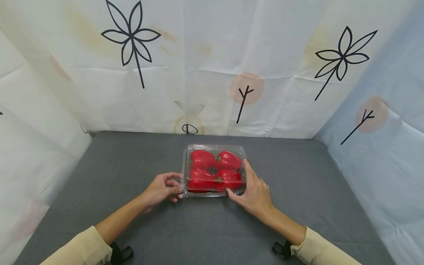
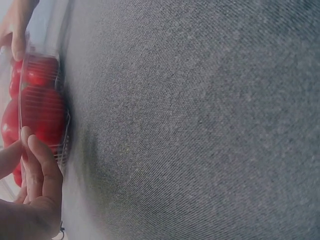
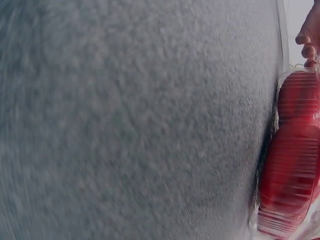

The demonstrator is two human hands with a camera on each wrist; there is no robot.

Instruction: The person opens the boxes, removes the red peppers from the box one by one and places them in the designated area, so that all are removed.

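A clear plastic clamshell box (image 1: 212, 194) lies on the grey cloth, its lid down over several red bell peppers (image 1: 229, 161) with green stems. My left hand (image 1: 162, 189) is at the box's near left corner; in the left wrist view its thumb and fingers (image 2: 44, 165) pinch the rim. On the other side, my right hand (image 1: 254, 194) grips the near right corner, thumb on the front edge and fingers along the right side. The right wrist view catches the box's ribbed side wall (image 3: 287, 175), with the left hand (image 3: 312, 35) beyond it.
Grey cloth (image 1: 212, 232) covers the table. White patterned fabric (image 1: 212, 55) hangs behind it, with more fabric at the left and right sides. Black straps (image 1: 120, 254) sit at both wrists, by the beige sleeves (image 1: 82, 246).
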